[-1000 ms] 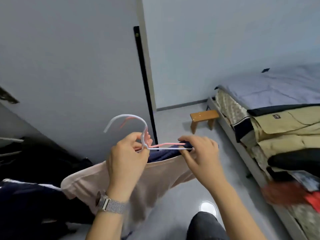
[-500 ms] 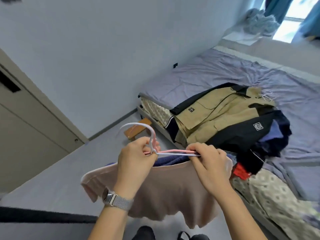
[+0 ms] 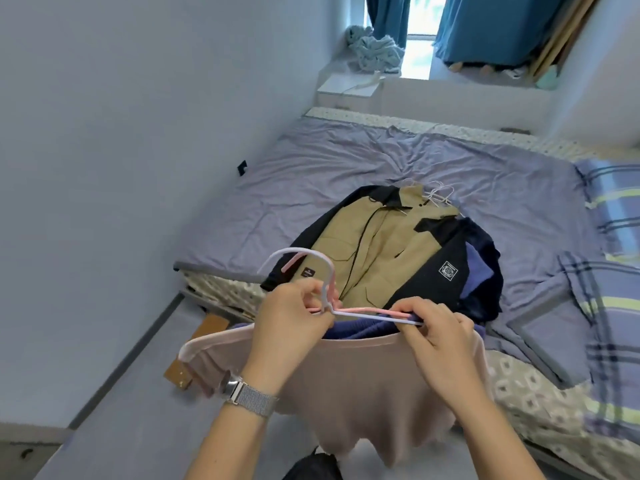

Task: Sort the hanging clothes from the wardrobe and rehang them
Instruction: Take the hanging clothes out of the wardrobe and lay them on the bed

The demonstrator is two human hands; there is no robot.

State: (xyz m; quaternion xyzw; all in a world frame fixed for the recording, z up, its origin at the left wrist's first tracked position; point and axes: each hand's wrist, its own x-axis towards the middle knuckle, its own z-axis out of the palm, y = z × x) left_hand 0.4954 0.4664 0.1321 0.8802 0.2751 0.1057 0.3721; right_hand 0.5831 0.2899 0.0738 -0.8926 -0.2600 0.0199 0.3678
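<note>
Swung further toward the bed since half a second ago, so the pile of clothes now sits at twelve o'clock rather than off at two, and the window has come into sight at the top.

Left hand (image 3: pixel 289 318) clenched round the necks of the white and pink plastic hangers (image 3: pixel 323 289), just under the hooks. Right hand (image 3: pixel 438 336) pinching the hangers' shoulder bars at three o'clock from the left. Hanging below both hands: a pale pink knit top (image 3: pixel 363 393) with a dark blue garment (image 3: pixel 360 329) tucked behind its neckline, held above the floor at the near edge of the bed.

Judged from the layout: still in the emptying stage. Already laid on the lilac crumpled bedsheet (image 3: pixel 346 168): a khaki and black jacket (image 3: pixel 377 244) heaped over navy and blue pieces, white wire hanger hooks (image 3: pixel 438 194) poking out at the pile's twelve o'clock. Left to do: setting down this pair, sorting, rehanging everything.

Small room, pale grey walls. Blue curtains (image 3: pixel 485 26) at one o'clock, checked blue and green bedding (image 3: pixel 613 209) at three, a small wooden stool (image 3: pixel 194 355) on the grey floor at eight, partly hidden by the top.
</note>
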